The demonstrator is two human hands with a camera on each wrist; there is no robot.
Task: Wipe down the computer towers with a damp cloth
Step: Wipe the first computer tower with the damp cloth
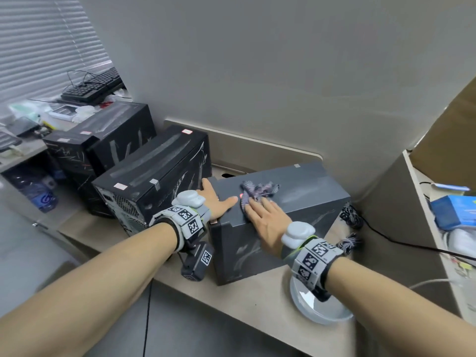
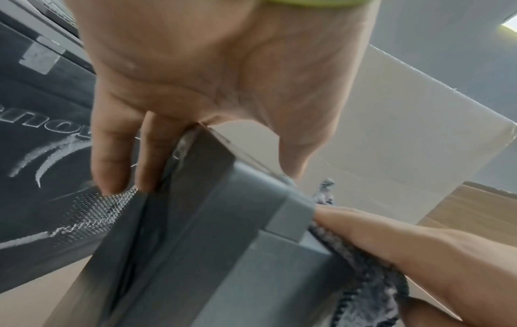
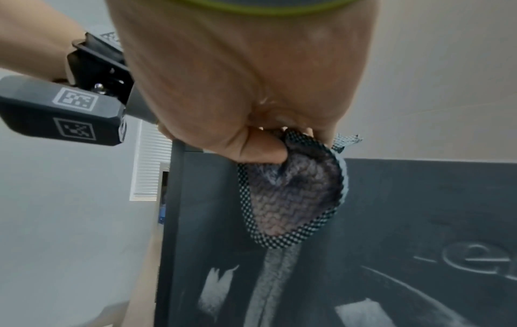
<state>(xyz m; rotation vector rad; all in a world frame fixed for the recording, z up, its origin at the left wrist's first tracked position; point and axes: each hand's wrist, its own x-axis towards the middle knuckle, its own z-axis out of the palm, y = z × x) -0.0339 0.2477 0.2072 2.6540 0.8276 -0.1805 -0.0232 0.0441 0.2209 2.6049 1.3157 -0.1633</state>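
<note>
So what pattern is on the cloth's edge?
A fine black-and-white check on the cloth, with a darker knit middle. The right wrist view shows it best.

Dark grey tower [image 1: 283,202] with pale dust streaks, grey-and-white checked cloth [image 1: 257,190] with fine chequered edging, black towers [image 1: 159,173] scuffed white, beige table [image 1: 244,300], black-and-white coded wristbands [image 1: 185,219]
</note>
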